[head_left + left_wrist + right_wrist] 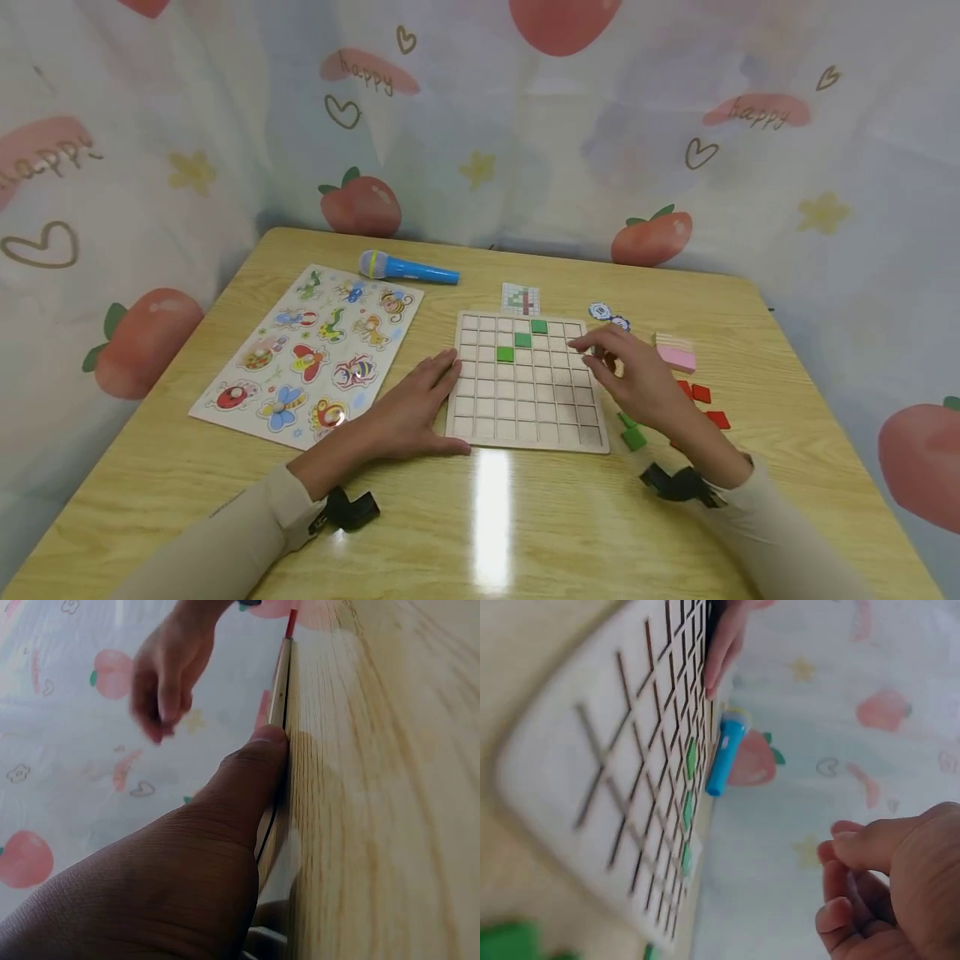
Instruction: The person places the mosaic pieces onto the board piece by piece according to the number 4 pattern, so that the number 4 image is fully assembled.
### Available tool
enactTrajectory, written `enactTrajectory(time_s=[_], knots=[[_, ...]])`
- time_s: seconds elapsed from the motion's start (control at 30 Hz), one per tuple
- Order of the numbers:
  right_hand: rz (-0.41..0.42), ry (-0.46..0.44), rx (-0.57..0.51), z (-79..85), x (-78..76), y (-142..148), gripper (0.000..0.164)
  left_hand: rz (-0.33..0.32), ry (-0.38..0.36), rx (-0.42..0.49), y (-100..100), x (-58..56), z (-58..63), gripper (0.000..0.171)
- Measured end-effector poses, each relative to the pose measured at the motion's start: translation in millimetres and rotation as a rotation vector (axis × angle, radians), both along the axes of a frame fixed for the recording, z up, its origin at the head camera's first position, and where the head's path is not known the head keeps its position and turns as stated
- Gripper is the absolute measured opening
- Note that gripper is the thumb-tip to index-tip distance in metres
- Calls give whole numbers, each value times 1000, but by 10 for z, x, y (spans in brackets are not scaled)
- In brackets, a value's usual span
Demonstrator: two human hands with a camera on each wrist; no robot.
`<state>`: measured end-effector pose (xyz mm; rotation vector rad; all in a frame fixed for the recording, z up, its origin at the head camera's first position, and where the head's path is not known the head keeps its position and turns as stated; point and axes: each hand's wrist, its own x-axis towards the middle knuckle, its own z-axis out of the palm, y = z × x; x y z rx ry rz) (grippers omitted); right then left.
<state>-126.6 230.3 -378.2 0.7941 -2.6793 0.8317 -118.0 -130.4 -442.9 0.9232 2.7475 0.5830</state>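
A square wooden grid board [495, 410] lies flat on the table, with three green tiles [522, 340] set diagonally in its upper cells. My left hand [408, 408] rests at the board's left side, fingers spread along the edge and thumb near the front corner; the left wrist view shows the thumb [247, 772] against the board's edge. Above the board's right edge hovers my right hand [633, 375], fingers loosely bent, with a small gap between thumb and index finger in the head view. Nothing shows in its fingers [834, 915] in the right wrist view.
Loose green tiles [633, 438] and red tiles [717, 420] lie right of the board, near a pink block stack [677, 358]. Behind are a small pattern card [520, 298], round tokens [599, 311] and a blue toy microphone [420, 271]. An insect puzzle board [315, 350] lies left.
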Motion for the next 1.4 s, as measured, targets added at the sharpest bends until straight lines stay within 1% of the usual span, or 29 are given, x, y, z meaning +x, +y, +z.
enactTrajectory(time_s=[0.07,0.13,0.2,0.27,0.37,0.5,0.67,0.83,0.93,1.07,1.13,1.33,1.4], knots=[[-49,44,-39,-42,158,188,31,2,5,4,-17,2,-7,129],[-93,51,-65,-102,296,345,31,6,9,-3,-35,-4,-12,130],[-133,17,-94,-176,402,478,31,6,14,-1,-50,-18,-18,130],[-153,-14,-110,-268,461,584,30,9,13,1,-64,-27,-24,130],[-158,-50,-119,-416,474,654,30,21,8,-1,-100,-30,-34,131],[-166,-63,-71,-523,451,650,29,34,11,8,-133,-20,-40,131],[-181,-77,30,-571,472,705,34,16,20,37,-104,-17,-58,131],[-152,-102,98,-606,487,769,43,17,13,20,-68,-9,-68,131],[-150,-107,102,-612,496,785,44,18,21,13,-62,-5,-63,131],[-167,-105,98,-623,510,793,40,14,31,17,-54,-8,-53,131],[-171,-106,92,-628,517,794,38,16,24,11,-46,-11,-50,131],[-155,-131,80,-633,531,806,45,11,17,8,-19,-19,-45,131],[-149,-139,83,-637,529,815,45,6,19,13,-6,-23,-39,131]])
